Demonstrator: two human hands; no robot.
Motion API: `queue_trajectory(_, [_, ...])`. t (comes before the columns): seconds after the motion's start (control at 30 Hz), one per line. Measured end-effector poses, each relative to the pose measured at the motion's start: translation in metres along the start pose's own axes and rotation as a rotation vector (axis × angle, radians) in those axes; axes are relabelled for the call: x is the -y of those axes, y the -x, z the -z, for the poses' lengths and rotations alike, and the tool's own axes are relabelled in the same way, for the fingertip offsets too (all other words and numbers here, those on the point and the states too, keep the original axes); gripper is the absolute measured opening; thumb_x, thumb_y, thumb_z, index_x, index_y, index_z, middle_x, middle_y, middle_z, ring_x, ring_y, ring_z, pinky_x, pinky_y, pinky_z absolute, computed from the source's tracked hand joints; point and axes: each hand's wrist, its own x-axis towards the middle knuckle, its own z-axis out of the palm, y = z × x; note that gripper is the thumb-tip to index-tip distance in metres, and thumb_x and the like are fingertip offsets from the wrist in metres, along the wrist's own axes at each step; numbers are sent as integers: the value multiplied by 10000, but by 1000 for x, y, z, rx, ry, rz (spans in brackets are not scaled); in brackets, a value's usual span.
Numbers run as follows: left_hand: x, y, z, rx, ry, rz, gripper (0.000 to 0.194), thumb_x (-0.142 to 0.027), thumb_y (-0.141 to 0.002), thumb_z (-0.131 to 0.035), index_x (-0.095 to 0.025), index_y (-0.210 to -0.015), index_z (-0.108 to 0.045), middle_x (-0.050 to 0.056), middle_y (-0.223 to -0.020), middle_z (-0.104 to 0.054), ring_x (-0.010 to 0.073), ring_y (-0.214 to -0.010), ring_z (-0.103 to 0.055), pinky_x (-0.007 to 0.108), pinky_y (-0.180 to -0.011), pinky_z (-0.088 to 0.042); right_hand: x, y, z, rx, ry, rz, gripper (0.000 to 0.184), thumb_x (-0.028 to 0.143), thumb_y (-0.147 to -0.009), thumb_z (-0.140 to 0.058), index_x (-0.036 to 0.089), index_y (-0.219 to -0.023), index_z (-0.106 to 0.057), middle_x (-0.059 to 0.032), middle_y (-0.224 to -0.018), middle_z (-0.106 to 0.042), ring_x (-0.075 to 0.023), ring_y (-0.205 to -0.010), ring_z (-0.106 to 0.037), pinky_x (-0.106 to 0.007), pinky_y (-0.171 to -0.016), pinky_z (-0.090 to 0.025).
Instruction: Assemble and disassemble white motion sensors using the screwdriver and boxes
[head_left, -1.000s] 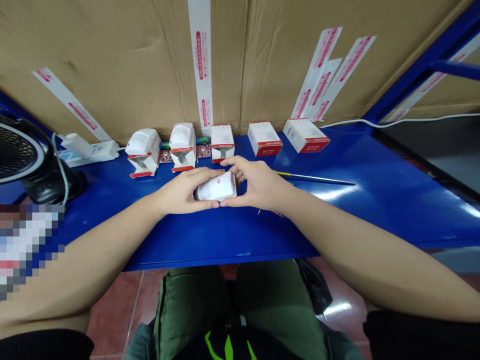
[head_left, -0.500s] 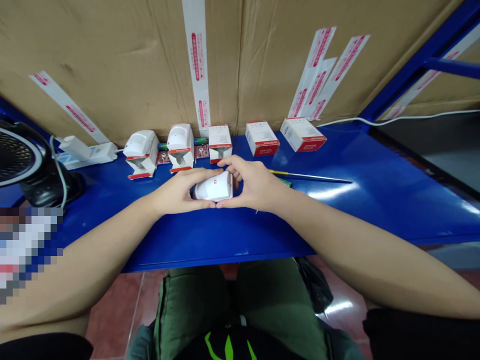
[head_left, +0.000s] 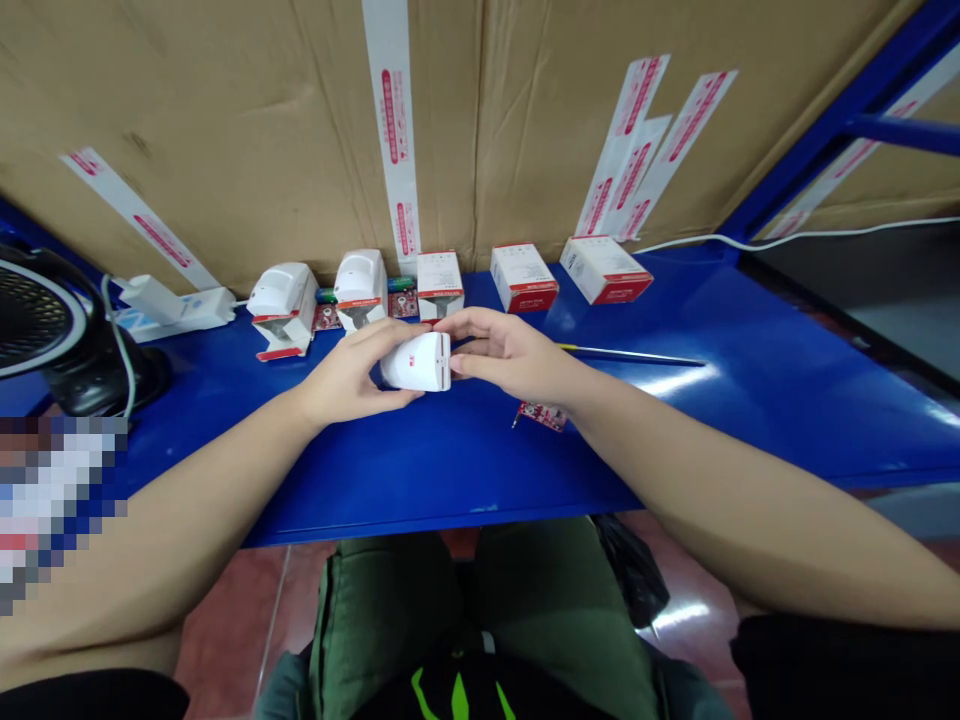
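A white motion detector (head_left: 417, 362) with a small red mark is held just above the blue table. My left hand (head_left: 358, 378) is closed around its left end, thumb along the near side and fingers along the far side. At the detector's right end, my right hand (head_left: 504, 352) pinches with thumb and bent fingers. A thin seam shows along that end face. Beneath my right wrist lies a small red printed piece (head_left: 546, 415) with a metal pin at its left. A long thin screwdriver (head_left: 630, 355) lies beyond my right forearm, its yellow handle partly hidden.
Along the cardboard backing stand white-and-red boxes, including a middle box (head_left: 439, 278) and a right box (head_left: 606, 270). White detectors rest on two left boxes, one being the far-left detector (head_left: 281, 288). A black fan (head_left: 52, 320) and power strip (head_left: 176, 312) stand left.
The detector has turned so its seamed end faces me more, and moved slightly left. My right thumb has shifted from the near side to the end. The red piece now shows more.
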Motion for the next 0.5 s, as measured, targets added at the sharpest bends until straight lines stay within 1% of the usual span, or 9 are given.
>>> queue_trajectory(0.07, [1,0,0,-17,-3,-22,608,-426,-985,-868,-204,-1517,-678,169,-1372,-808,305,-1228,-799,458,-1092,-665,-1,-2,1,8,-44,-12,368,242,-870,-873,246,-1196,-703,-45,-1166,-792,-202,-1100,-794,-432,-1075,-691])
queue_trajectory(0.2, [1,0,-2,-33,7,-95,633,-474,-1007,-867,-195,-1540,-672,187,-1400,-806,309,-1268,-802,453,-1119,-665,-3,-2,0,-2,-88,-48,341,212,-868,-875,243,-1165,-709,-25,-1081,-797,-195,-1067,-803,-426,-1031,-707])
queue_trajectory(0.3, [1,1,-3,-17,4,-93,655,-502,-1021,-849,-200,-1570,-660,196,-1443,-797,318,-1296,-804,469,-1155,-658,-5,-2,0,-13,-81,-50,327,220,-870,-873,242,-1152,-708,-29,-1080,-801,-200,-1064,-810,-443,-1038,-702])
queue_trajectory(0.4, [0,2,-4,-18,-1,-97,659,-519,-1035,-828,-194,-1581,-653,198,-1450,-797,317,-1309,-804,456,-1152,-663,-6,-1,0,-8,-56,-24,315,236,-870,-877,241,-1129,-698,-36,-1096,-806,-202,-1080,-809,-457,-1073,-687])
queue_trajectory(0.5, [1,2,-3,-6,-6,-67,660,-537,-1028,-831,-193,-1567,-665,199,-1435,-802,324,-1301,-805,466,-1147,-666,-6,0,-1,3,-53,-30,298,247,-884,-868,247,-1114,-678,-34,-1120,-804,-195,-1071,-804,-447,-1041,-702])
